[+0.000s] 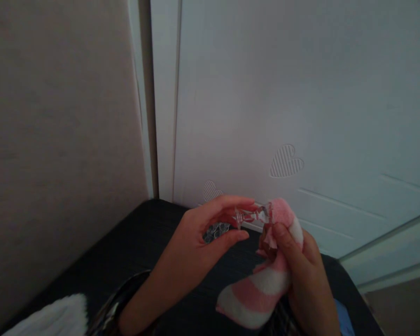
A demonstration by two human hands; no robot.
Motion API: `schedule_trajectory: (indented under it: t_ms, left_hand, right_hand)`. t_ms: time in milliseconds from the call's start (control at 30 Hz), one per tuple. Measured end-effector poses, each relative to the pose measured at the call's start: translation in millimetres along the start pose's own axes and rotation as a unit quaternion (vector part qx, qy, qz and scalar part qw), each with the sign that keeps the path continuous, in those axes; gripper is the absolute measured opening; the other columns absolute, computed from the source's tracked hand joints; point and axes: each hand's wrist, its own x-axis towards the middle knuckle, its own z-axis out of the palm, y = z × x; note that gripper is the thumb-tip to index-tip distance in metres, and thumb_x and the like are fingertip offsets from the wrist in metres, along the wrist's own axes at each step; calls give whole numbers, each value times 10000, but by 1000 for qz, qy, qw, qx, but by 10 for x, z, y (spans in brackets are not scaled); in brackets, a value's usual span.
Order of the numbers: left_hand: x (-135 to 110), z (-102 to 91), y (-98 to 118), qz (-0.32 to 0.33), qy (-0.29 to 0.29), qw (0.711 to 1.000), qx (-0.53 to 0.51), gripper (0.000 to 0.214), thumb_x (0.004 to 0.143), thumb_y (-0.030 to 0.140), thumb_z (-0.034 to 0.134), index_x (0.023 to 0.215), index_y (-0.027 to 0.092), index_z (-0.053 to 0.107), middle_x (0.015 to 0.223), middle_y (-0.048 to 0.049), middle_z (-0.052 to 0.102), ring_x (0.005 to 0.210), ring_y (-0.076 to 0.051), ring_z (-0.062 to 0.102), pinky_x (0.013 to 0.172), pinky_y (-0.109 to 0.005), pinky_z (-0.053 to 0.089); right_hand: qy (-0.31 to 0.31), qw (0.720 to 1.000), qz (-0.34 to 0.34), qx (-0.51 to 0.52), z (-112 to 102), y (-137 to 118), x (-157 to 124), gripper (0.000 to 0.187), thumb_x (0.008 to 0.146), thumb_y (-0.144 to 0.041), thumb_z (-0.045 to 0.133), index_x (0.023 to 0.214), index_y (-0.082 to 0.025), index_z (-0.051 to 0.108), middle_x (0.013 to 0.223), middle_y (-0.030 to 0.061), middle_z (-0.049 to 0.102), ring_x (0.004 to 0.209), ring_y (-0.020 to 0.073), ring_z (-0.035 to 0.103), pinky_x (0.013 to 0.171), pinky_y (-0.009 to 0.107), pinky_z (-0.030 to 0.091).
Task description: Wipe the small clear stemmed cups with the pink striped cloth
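Observation:
A small clear chess piece (254, 215), with a flared foot and a narrow stem, lies sideways between my hands. My left hand (210, 221) curves round its flared end, thumb below and fingers above. My right hand (303, 266) grips a fluffy pink-and-white striped cloth (262, 294), perhaps a sock. Part of that cloth is bunched against the piece's other end, which it hides. The rest of the cloth hangs below, toward the lower middle. Behind my left thumb, several more clear pieces (217, 231) rest close together on the dark table.
The dark tabletop (126, 247) meets a pale wall (63, 116) at the left and a white panel (231, 93) with embossed hearts at the back. White cloth (56, 317) lies at the lower left. Something blue (343, 319) shows beside my right wrist.

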Motion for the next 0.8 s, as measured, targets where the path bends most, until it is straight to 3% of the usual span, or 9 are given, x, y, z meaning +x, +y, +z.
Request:
schedule_trajectory:
  t_ms: [233,400,600,800]
  left_hand:
    - [25,2,6,21,3,1000,7,344,831,100,779,1099,315,770,1046,35,809,926,-162,749,829,-226,580]
    - [1,-49,-4,30,-17,998,43,365,856,119,763,1135,354,742,1065,62,791,962,-140,730,849,-197,551]
    - [-33,-93,-30,35,-81,989,120,659,919,103,684,1397,525,519,1220,109,721,1042,-108,687,979,-197,501]
    - [-18,-111,-20,71,-139,970,187,778,957,35,562,1488,573,378,1282,82,669,1113,-107,649,979,-175,489]
  right_hand:
    - [4,1000,-22,7,-26,-1,-16,354,803,-507,783,725,-194,637,622,-31,628,446,102,607,404,172,509]
    - [-3,999,-25,-24,-39,5,-9,411,786,-556,774,685,-180,641,595,-33,595,423,97,578,390,172,497]
    - [-29,997,-11,-70,-79,-46,-5,413,759,-577,774,712,-177,681,615,-29,596,423,103,586,389,177,492]
    - [9,987,-22,-161,-45,-109,-30,323,769,-504,740,767,-181,762,673,5,630,500,124,568,433,208,492]
